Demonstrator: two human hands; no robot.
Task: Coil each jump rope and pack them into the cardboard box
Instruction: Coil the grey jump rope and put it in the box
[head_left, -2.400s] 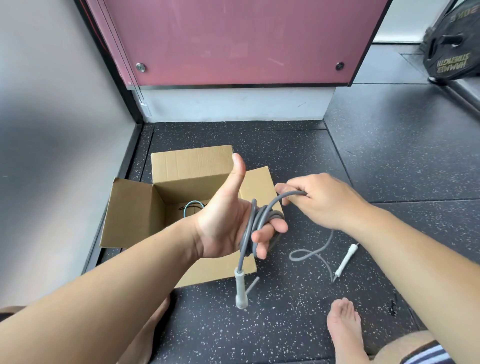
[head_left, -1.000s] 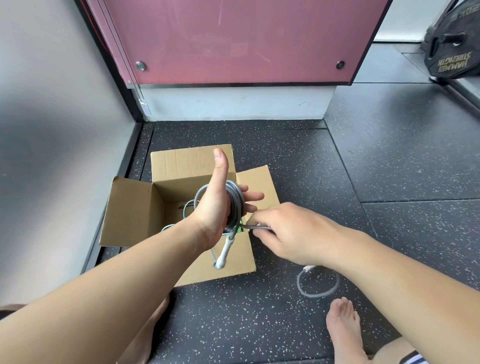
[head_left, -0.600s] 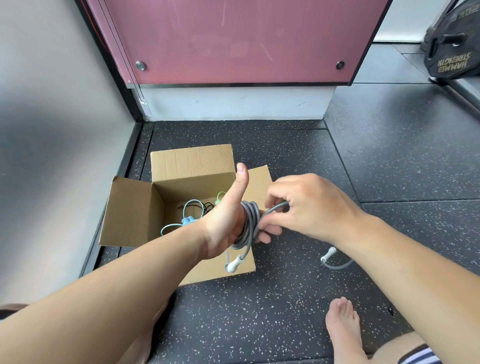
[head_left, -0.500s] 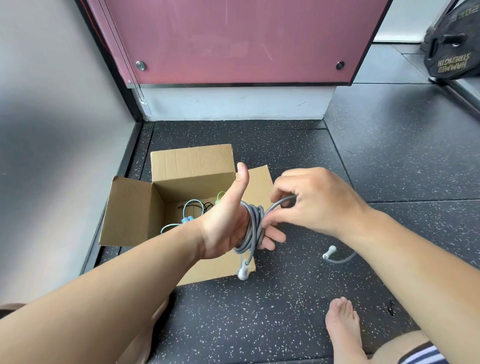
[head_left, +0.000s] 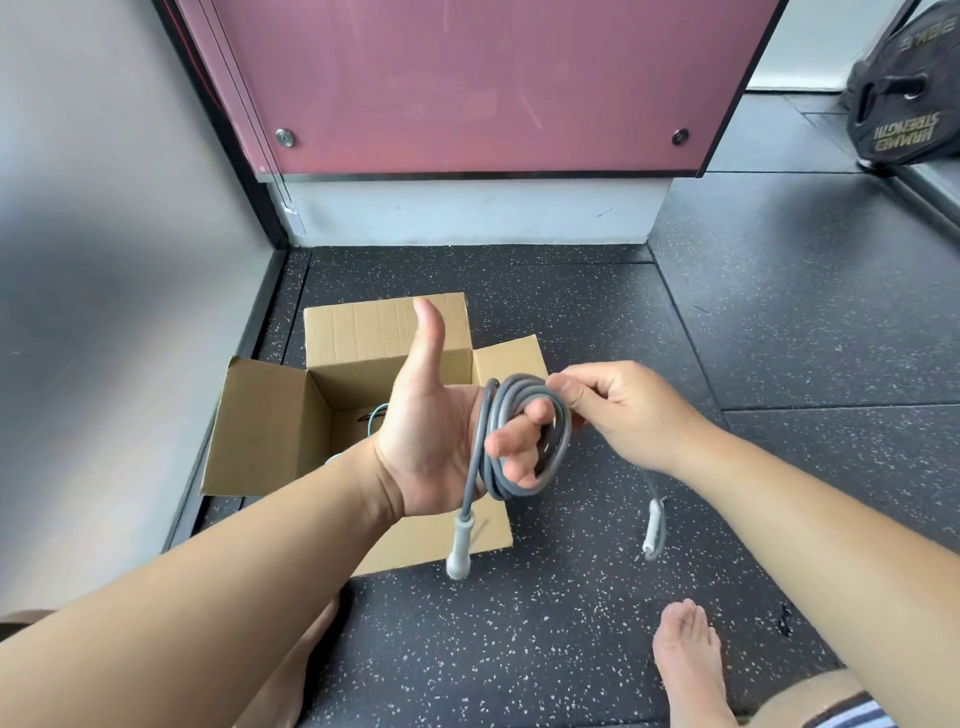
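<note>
Head view looks down on a dark speckled floor (head_left: 779, 322) that meets a pink panel (head_left: 467, 78) at its far edge. My cardboard box (head_left: 270, 426) sits open on the floor near the left wall, flaps spread, with a bit of blue cord (head_left: 375, 415) showing inside. My left hand (head_left: 436, 431) is held over the box's right side, thumb up, fingers curled through a grey jump rope (head_left: 524, 431) wound in loops around them. My right hand (head_left: 628, 410) pinches the top of that coil between thumb and fingertips. One pale handle (head_left: 460, 545) hangs below my left hand; the other handle (head_left: 653, 527) dangles under my right wrist. My bare foot (head_left: 685, 654) rests at the floor's near edge.
</note>
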